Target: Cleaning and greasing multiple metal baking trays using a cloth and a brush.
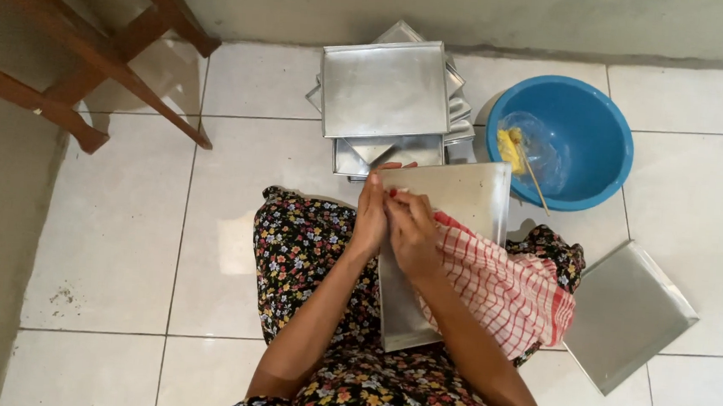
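Observation:
A rectangular metal baking tray rests on my lap, over a floral dress. My left hand grips the tray's left edge near its top corner. My right hand presses a red-and-white checked cloth against the tray's surface, right beside the left hand. The cloth drapes off to the right over my knee.
A stack of metal trays sits on the white tiled floor ahead. A blue basin at right holds a clear bag with something yellow and a stick. Another tray lies on the floor at right. Wooden chair legs stand at upper left.

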